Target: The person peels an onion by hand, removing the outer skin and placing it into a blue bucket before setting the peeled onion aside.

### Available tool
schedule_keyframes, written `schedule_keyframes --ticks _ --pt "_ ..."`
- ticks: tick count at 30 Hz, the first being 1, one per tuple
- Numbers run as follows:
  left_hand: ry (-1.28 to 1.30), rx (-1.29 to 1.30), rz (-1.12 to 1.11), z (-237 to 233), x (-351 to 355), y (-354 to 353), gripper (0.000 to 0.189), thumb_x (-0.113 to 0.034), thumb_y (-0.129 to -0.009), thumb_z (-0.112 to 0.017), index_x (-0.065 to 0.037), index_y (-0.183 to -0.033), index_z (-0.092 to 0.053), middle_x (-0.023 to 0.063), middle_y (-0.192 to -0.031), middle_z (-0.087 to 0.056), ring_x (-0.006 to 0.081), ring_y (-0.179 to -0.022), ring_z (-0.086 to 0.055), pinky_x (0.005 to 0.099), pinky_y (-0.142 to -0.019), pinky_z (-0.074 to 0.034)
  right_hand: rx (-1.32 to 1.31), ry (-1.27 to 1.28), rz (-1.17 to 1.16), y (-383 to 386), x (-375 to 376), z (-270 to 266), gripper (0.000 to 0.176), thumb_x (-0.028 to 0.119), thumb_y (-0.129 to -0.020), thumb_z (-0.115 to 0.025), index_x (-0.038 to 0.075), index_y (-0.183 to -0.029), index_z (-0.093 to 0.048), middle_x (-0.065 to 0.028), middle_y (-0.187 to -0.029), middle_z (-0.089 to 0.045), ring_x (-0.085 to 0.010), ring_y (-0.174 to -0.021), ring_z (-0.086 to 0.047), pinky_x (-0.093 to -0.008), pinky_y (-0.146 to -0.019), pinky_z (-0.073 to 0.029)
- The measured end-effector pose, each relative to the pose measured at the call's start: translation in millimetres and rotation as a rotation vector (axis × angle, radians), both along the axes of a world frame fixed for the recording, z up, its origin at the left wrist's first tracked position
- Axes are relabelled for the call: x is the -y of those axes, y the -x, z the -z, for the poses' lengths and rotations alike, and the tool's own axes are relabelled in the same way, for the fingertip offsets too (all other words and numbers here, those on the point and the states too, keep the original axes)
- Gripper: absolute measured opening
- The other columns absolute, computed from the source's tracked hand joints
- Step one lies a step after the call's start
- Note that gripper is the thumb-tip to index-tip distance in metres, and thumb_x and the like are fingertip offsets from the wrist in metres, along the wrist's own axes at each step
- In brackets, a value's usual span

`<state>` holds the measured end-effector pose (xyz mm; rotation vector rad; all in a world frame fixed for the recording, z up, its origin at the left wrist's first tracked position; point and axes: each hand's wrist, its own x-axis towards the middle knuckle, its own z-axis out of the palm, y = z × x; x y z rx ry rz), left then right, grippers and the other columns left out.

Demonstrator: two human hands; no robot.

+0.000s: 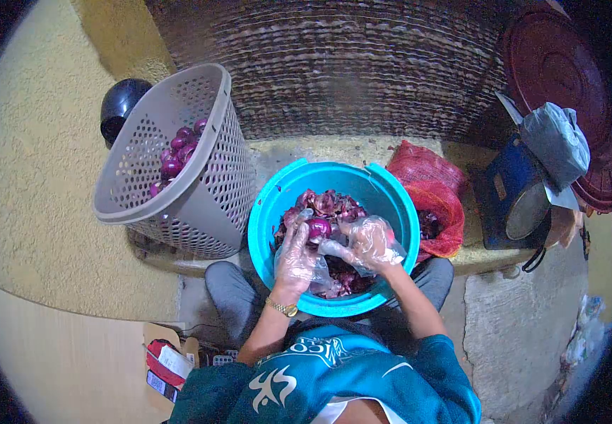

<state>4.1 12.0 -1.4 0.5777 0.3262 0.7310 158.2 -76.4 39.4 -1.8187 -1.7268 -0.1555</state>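
A peeled red onion (318,230) is held in my left hand (296,256), which wears a clear plastic glove, above a turquoise basin (263,233). Close beside it on the right, my right hand (371,244), gloved too, has its fingers curled in; whatever they grip is hidden by the glove and the hand. Beneath both hands, purple onion skins (331,205) fill the bottom of the basin, which sits between my knees.
Left of the basin, a tilted grey perforated basket (232,159) contains several peeled onions (179,152). A red mesh sack (430,169) with onions touches the basin's right side. Further right are a blue box (507,169), a grey plastic bag (555,141) and a dark red lid (557,63).
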Motion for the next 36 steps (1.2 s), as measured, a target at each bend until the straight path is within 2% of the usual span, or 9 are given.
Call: schedule_keyframes --ticks 7,9,12,13,15,19,22,24,36 --pt "-0.179 -0.12 -0.051 8 5 2 0.037 -0.019 -0.102 -0.045 -0.007 -0.137 -0.046 0.0032 -0.124 -0.058 0.012 -0.103 -0.06 0.026 -0.082 -0.053 -0.141 -0.137 0.053 -2 -6 -13 0.06 0.062 -0.059 -0.081 0.007 -0.06 -0.058 -0.0114 -0.052 -0.056 -0.0268 -0.046 -0.059 -0.0392 -0.048 -0.046" --pt "-0.706 -0.349 -0.212 15 7 -1 0.039 -0.02 -0.102 -0.045 -0.008 -0.139 -0.044 0.0026 -0.126 -0.056 0.0115 -0.107 -0.058 0.0234 -0.078 -0.053 -0.11 -0.105 0.048 -3 -6 -14 0.062 0.063 -0.058 -0.081 0.007 -0.059 -0.054 -0.0116 -0.052 -0.056 -0.0271 -0.047 -0.058 -0.0387 -0.048 -0.045" --pt "-0.76 -0.498 -0.093 11 3 6 0.041 -0.022 -0.102 -0.046 -0.008 -0.14 -0.042 0.0044 -0.132 -0.051 0.0132 -0.113 -0.055 0.0232 -0.082 -0.052 -0.095 -0.133 0.039 -4 -10 -7 0.063 0.064 -0.057 -0.081 0.007 -0.058 -0.053 -0.0124 -0.052 -0.056 -0.0276 -0.046 -0.058 -0.0392 -0.048 -0.045" --pt "-0.761 -0.498 -0.094 6 4 5 0.041 -0.022 -0.102 -0.046 -0.008 -0.14 -0.042 0.0044 -0.132 -0.051 0.0132 -0.113 -0.055 0.0232 -0.082 -0.052 -0.095 -0.133 0.038 -5 -10 -7 0.063 0.064 -0.057 -0.081 0.007 -0.058 -0.053 -0.0124 -0.052 -0.056 -0.0276 -0.046 -0.058 -0.0392 -0.048 -0.045" --pt "-0.239 -0.15 0.003 -3 7 3 0.041 -0.022 -0.102 -0.046 -0.008 -0.14 -0.042 0.007 -0.136 -0.047 0.0155 -0.118 -0.052 0.0259 -0.087 -0.051 -0.115 -0.124 0.038 -5 -10 -7 0.063 0.064 -0.058 -0.08 0.007 -0.059 -0.054 -0.013 -0.053 -0.056 -0.0281 -0.047 -0.058 -0.0392 -0.048 -0.045" --pt "-0.441 -0.231 -0.051 -1 8 0 0.041 -0.023 -0.102 -0.046 -0.008 -0.14 -0.042 0.0073 -0.136 -0.047 0.016 -0.118 -0.053 0.0283 -0.09 -0.051 -0.11 -0.061 0.06 -3 -7 -11 0.062 0.064 -0.059 -0.08 0.007 -0.06 -0.055 -0.0133 -0.054 -0.056 -0.0284 -0.048 -0.058 -0.0393 -0.049 -0.045" --pt "-0.369 -0.098 -0.032 -9 11 -1 0.041 -0.023 -0.102 -0.046 -0.009 -0.14 -0.042 0.0068 -0.135 -0.048 0.0176 -0.118 -0.053 0.0295 -0.089 -0.051 -0.132 -0.141 0.03 -4 -8 -7 0.061 0.063 -0.06 -0.079 0.007 -0.061 -0.057 -0.0131 -0.053 -0.056 -0.0287 -0.048 -0.059 -0.0399 -0.049 -0.045" --pt "-0.148 -0.075 0.024 -14 11 0 0.04 -0.022 -0.102 -0.046 -0.009 -0.139 -0.043 0.0067 -0.134 -0.049 0.0179 -0.117 -0.053 0.03 -0.089 -0.051 -0.1 -0.128 0.05 -4 -9 -4 0.06 0.064 -0.061 -0.078 0.007 -0.063 -0.059 -0.0129 -0.053 -0.057 -0.029 -0.047 -0.06 -0.0403 -0.048 -0.046" --pt "-0.083 -0.056 0.003 -14 11 -1 0.037 -0.02 -0.1 -0.05 -0.011 -0.136 -0.046 0.0058 -0.127 -0.055 0.0157 -0.107 -0.058 0.0288 -0.078 -0.054 -0.003 -0.057 0.078 -3 -5 0 0.06 0.068 -0.064 -0.073 0.009 -0.065 -0.063 -0.0108 -0.051 -0.057 -0.028 -0.046 -0.06 -0.0405 -0.047 -0.046"
